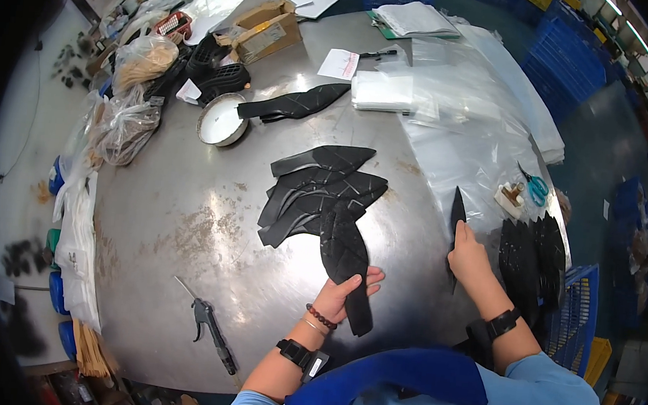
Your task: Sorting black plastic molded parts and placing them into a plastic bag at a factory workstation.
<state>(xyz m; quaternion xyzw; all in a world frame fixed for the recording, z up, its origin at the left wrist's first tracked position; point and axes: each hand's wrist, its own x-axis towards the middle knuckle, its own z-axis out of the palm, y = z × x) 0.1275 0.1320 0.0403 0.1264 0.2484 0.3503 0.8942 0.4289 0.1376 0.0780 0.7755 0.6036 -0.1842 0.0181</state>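
My left hand (339, 297) is closed on a curved, speckled black piece (345, 242), like a cut shoe part, with the thumb on top and fingers beneath. Its far end overlaps a fanned pile of similar black pieces (318, 178) in the middle of the metal table. Off to the right, my right hand (474, 254) grips a narrow black pointed piece (457, 207), seen nearly edge-on and held upright. Close by that hand, stacked black speckled pieces (521, 256) lie at the table's right edge.
An air blow gun (211, 334) lies at the near left. Farther off are a white bowl (222, 120), another black stack (297, 105), black soles (223, 80) and a cardboard box (265, 34). Clear plastic sheets (450, 148) and blue-handled snips (536, 190) lie right.
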